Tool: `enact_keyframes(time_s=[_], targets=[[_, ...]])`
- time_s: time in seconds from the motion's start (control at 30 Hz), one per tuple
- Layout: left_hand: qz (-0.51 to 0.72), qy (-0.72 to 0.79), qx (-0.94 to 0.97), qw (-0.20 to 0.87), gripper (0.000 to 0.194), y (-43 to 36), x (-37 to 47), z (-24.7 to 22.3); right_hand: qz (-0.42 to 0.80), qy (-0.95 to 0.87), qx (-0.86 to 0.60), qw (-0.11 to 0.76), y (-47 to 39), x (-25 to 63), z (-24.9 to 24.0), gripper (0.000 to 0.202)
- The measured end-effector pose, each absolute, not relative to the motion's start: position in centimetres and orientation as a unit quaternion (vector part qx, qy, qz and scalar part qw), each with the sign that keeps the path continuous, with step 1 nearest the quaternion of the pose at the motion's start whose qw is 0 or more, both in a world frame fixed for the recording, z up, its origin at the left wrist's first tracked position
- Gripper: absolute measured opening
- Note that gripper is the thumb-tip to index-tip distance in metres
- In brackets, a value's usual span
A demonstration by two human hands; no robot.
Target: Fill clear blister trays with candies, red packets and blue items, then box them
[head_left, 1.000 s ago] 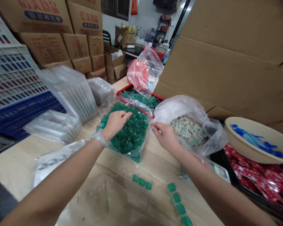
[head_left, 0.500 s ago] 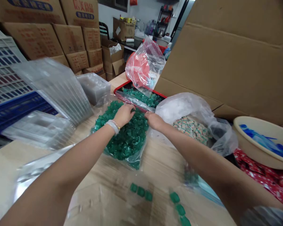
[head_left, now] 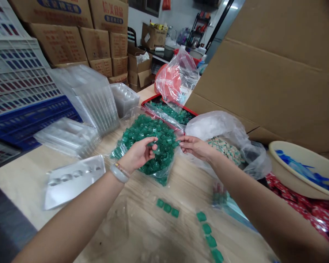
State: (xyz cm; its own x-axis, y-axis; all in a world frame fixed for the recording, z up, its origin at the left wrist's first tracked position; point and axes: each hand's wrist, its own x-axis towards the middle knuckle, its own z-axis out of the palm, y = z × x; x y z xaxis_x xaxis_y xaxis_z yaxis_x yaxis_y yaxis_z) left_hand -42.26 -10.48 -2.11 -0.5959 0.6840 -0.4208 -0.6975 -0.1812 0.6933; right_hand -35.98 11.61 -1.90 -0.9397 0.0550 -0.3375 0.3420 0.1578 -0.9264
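Note:
A clear plastic bag [head_left: 167,174] full of green, translucent candy-like pieces [head_left: 142,128] lies on the wooden table. Above its near side is my left hand [head_left: 138,153], with thumb and fingers curled in; what they hold, if anything, is too small to make out. At the bag's right edge, my right hand [head_left: 194,146] pinches what looks like a green piece between its fingertips. Nearer to me, three green pieces [head_left: 167,208] sit in a short row. Several more green pieces [head_left: 210,240] form another row to the right, apparently in a clear tray.
Stacked clear plastic trays [head_left: 90,98] and a single tray [head_left: 74,179] are on the left. Behind the bag sits a red-rimmed black tray [head_left: 150,98] of green pieces. A bag of striped pieces [head_left: 226,149], a cream basin [head_left: 304,182] and a cardboard flap [head_left: 276,73] flank the right.
Both hands have drawn back from the bag's far edge towards me. The folded-back bag opening is released, and the right fingers now pinch together. The view has shifted left.

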Motion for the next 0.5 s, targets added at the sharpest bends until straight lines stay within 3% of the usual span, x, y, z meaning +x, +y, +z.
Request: enact_keyframes(time_s=[0.1, 0.23, 0.37, 0.5], targets=[[0.716, 0.570, 0.057, 0.399, 0.017, -10.1, -40.1, -2.7, -0.741, 0.644, 0.136, 0.135, 9.5, -34.1, -1.1, 0.028], [0.626, 0.705, 0.207, 0.260, 0.024, -8.8, -39.3, -3.7, -0.782, 0.592, 0.134, 0.144, 7.0, -33.5, -0.9, 0.028], [0.570, 0.740, 0.307, 0.186, 0.020, -8.5, -39.9, -4.3, -0.771, 0.613, 0.139, 0.105, 5.8, -34.1, -1.1, 0.030], [0.556, 0.773, 0.274, 0.132, 0.019, -8.9, -40.9, -4.7, -0.701, 0.692, 0.172, 0.011, 5.6, -34.9, -1.7, 0.024]])
